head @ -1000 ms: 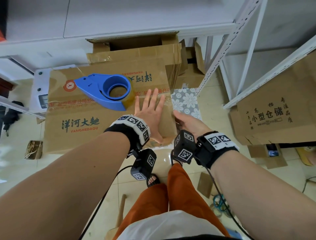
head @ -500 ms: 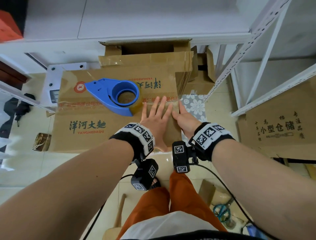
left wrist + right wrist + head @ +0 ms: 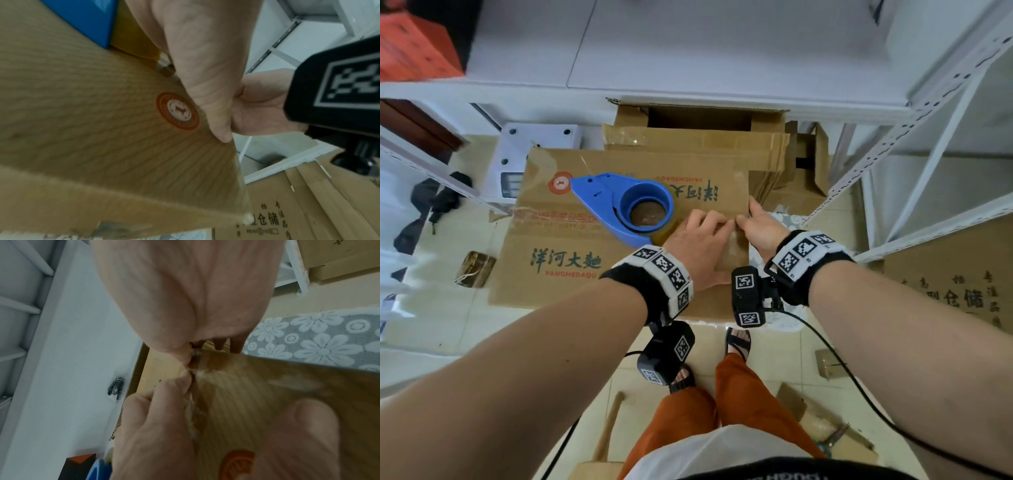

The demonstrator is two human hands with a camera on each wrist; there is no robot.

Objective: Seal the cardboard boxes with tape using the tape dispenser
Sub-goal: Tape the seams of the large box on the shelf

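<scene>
A brown printed cardboard box (image 3: pixel 571 274) lies flat below me, and a blue tape dispenser (image 3: pixel 619 202) with its roll rests on top of it. My left hand (image 3: pixel 714 224) lies on the box's right part, beside the roll, fingertips bent down onto the seam. My right hand (image 3: pixel 748 219) comes over the box's right edge and meets those fingertips. In the right wrist view its thumb and fingers (image 3: pixel 189 352) pinch a crumpled strip of clear tape (image 3: pixel 193 410) along the seam. The left index fingertip (image 3: pixel 174 386) touches that strip, while the left thumb (image 3: pixel 205 81) lies flat on the cardboard.
More cardboard boxes (image 3: pixel 698 137) stand behind, one of them open. White metal shelving (image 3: pixel 928 137) rises on the right with a printed box (image 3: pixel 962 284) under it. A white device (image 3: pixel 530 154) sits at the back left. A floral mat (image 3: pixel 318 340) lies under the box's right edge.
My right hand has come up from the box's right side onto its top edge to meet the left fingertips. The left fingers, flat before, are now bent onto the seam.
</scene>
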